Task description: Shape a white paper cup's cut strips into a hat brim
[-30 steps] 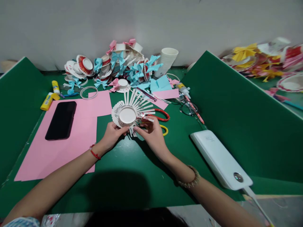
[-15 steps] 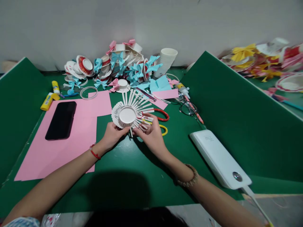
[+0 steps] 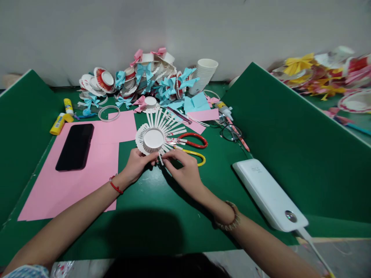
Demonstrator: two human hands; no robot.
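Note:
A white paper cup, its wall cut into strips, is held base up over the green desk. Strips on its left are folded into a scalloped edge; those at the top and right fan out straight. My left hand pinches the lower left rim with the thumb on top. With thumb and forefinger, my right hand grips one strip at the bottom of the cup. Scissors with one red and one yellow handle lie just right of the cup, their blades hidden beneath it.
Pink paper sheets and a black phone lie at left. Glue sticks sit farther back. Finished paper-cup pieces with bows and stacked cups stand at the wall. A white power bank lies right, beside a green partition.
My right hand has shifted from the strips on the right side down to a single strip at the bottom. The cup has moved slightly left. My left hand keeps its hold.

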